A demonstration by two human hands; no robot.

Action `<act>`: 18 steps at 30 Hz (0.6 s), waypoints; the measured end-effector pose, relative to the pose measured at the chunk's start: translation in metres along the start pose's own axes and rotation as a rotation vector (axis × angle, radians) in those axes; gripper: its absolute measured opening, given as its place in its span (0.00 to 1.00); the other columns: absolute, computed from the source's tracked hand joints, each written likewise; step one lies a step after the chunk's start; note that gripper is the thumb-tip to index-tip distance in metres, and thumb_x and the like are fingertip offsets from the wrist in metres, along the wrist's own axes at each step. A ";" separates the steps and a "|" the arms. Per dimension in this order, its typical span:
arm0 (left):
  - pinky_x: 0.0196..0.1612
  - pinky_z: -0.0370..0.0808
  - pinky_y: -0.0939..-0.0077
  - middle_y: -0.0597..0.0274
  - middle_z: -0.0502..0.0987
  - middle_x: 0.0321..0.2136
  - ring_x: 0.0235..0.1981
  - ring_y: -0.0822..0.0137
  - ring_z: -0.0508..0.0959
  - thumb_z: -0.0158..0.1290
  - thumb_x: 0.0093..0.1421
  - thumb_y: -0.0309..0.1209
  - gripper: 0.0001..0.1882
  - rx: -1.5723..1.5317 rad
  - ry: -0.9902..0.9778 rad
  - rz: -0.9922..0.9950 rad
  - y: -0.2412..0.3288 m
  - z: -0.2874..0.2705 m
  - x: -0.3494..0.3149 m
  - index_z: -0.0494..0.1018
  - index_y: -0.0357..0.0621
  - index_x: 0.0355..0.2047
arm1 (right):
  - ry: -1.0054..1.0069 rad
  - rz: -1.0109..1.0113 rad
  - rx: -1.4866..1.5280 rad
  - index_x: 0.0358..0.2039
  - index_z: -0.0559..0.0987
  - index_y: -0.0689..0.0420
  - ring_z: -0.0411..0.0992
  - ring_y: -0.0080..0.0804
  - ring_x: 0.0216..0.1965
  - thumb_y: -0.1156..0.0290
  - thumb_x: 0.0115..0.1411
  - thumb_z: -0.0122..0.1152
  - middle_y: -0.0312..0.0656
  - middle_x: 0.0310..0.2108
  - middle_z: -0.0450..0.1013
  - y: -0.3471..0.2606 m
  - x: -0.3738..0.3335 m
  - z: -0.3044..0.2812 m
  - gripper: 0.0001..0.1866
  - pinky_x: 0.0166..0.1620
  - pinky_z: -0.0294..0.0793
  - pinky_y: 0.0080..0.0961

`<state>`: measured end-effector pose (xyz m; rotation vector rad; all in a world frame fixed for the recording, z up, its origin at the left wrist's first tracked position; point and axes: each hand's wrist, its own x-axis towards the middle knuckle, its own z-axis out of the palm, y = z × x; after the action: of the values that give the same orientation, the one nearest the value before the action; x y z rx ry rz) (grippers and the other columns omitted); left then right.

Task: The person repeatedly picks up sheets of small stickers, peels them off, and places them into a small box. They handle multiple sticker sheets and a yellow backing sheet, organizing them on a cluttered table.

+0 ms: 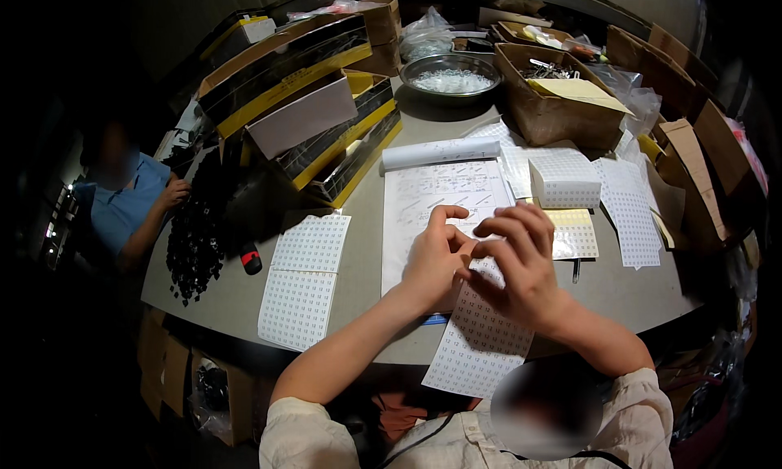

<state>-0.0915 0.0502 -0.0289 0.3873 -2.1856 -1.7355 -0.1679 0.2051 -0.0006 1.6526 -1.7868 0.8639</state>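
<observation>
My left hand and my right hand are close together over the near middle of the table. The fingers of both are bent and meet around a tiny spot, where I cannot make out what they hold. Directly below them a white sheet of small printed labels slopes over the table's front edge. Whether a hand touches this sheet is hidden. Behind my hands lies a clipboard-like pad of printed paper, its top page rolled back. Right of my right hand rest a cream label sheet and a dark pen.
Label sheets lie to the left, beside a red-and-black object and a heap of small black pieces. Farther back stand stacked boxes, a metal bowl of clear pieces and a carton. A co-worker sits left.
</observation>
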 end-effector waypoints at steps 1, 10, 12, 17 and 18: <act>0.31 0.74 0.75 0.62 0.79 0.25 0.28 0.72 0.80 0.56 0.62 0.26 0.20 -0.019 0.003 0.003 -0.001 0.000 -0.001 0.65 0.36 0.52 | 0.008 0.038 0.019 0.40 0.75 0.59 0.65 0.49 0.55 0.70 0.46 0.69 0.46 0.47 0.71 0.005 0.001 0.000 0.20 0.62 0.60 0.50; 0.32 0.70 0.84 0.68 0.78 0.29 0.28 0.81 0.73 0.55 0.61 0.23 0.19 -0.180 0.148 -0.002 0.016 -0.014 -0.001 0.67 0.37 0.53 | -0.175 0.614 0.551 0.51 0.73 0.64 0.76 0.38 0.43 0.61 0.64 0.63 0.49 0.41 0.78 0.063 -0.012 -0.002 0.22 0.48 0.72 0.34; 0.33 0.70 0.84 0.69 0.77 0.28 0.29 0.81 0.73 0.55 0.62 0.22 0.19 -0.170 0.214 0.045 0.020 -0.018 0.001 0.68 0.36 0.53 | -0.320 0.779 0.733 0.55 0.70 0.63 0.77 0.32 0.38 0.60 0.63 0.65 0.48 0.37 0.78 0.067 -0.013 -0.002 0.27 0.40 0.75 0.29; 0.33 0.69 0.85 0.68 0.78 0.30 0.29 0.81 0.73 0.55 0.63 0.23 0.19 -0.162 0.264 0.105 0.010 -0.030 0.010 0.68 0.36 0.54 | -0.447 0.816 0.855 0.54 0.71 0.60 0.71 0.25 0.44 0.71 0.62 0.66 0.39 0.42 0.72 0.076 -0.019 -0.001 0.22 0.51 0.71 0.24; 0.33 0.69 0.85 0.68 0.78 0.30 0.29 0.81 0.73 0.55 0.63 0.23 0.20 -0.153 0.268 0.123 0.003 -0.033 0.013 0.68 0.36 0.54 | -0.429 0.829 0.887 0.54 0.71 0.60 0.71 0.25 0.44 0.73 0.61 0.67 0.39 0.42 0.72 0.078 -0.020 0.003 0.22 0.50 0.72 0.23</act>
<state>-0.0900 0.0166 -0.0184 0.4117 -1.8383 -1.6640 -0.2433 0.2189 -0.0247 1.6125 -2.6982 2.0111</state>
